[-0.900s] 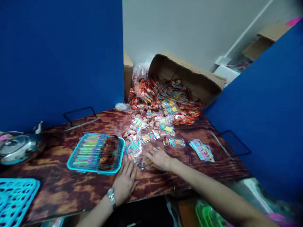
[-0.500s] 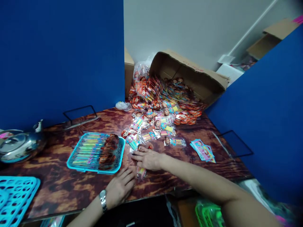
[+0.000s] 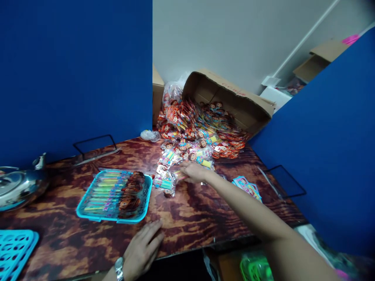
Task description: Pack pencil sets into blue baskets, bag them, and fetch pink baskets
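My right hand (image 3: 193, 171) reaches over the near edge of a heap of small clear packets (image 3: 205, 152), each with coloured sticks and a cartoon head. Its fingers rest on or just over a packet with pink strips (image 3: 179, 175); blur and the angle hide whether they grip it. Beside it lie a packet with teal sticks (image 3: 163, 183) and another packet (image 3: 169, 192). My left hand (image 3: 143, 248), wearing a metal watch (image 3: 118, 267), lies at the table's front edge with fingers stretched and nothing held. To its upper left, a light-blue basket (image 3: 149, 195) holds neat rows of the same packets (image 3: 114, 193).
A tipped cardboard box (image 3: 231, 88) spills packets at the back. Printed cards (image 3: 247, 187) lie on the right. A shiny metal kettle (image 3: 20, 185) and light-blue perforated baskets (image 3: 16, 249) stand at left. Blue panels (image 3: 76, 70) flank the wooden-patterned table (image 3: 187, 218).
My right hand has moved up and away from the front, toward the heap. The packet that was under it near the front is gone from there. My left hand has drawn back toward the edge.
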The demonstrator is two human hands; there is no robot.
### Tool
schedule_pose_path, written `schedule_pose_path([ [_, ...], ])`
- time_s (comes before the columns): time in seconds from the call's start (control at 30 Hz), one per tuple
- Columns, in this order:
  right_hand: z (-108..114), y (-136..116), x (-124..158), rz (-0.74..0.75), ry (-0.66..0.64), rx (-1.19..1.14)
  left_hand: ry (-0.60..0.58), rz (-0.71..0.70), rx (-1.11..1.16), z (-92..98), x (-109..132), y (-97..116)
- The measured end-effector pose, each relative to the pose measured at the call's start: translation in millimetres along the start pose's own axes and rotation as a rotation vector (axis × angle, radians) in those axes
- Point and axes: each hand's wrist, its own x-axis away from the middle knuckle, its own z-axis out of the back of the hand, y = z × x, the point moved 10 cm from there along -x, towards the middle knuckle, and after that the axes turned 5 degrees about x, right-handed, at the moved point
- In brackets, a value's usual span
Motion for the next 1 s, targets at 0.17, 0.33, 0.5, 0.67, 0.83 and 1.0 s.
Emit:
schedule_pose_path([
  [0.17,-20,13,-14,-0.061,-0.01,0.029,0.039,0.013,-0.002,3.3,-5,-1],
  [0.33,-6,17,-2,-0.201,0.05,-0.019,0.045,0.034,-0.006,0.6,-2,-3],
  [0.5,6,-8,-3,-0.115,0.042,-0.214,0.028,0.034,0.048,-5.2,-8,-4],
  [0.67,-3,-31,-26,-0.116,0.094,-0.346,0.031,0.122,0.145,-9.4,-14,-11],
  [0.83,-8,-40,-40,-0.155,0.135,-0.385,0.037,0.127,0.197,-6.8,-16,-4],
  [1.0,-13,-34,-13,-0.175,0.106,-0.417,0.172,0.424,0.32,5.0,-25,-30],
])
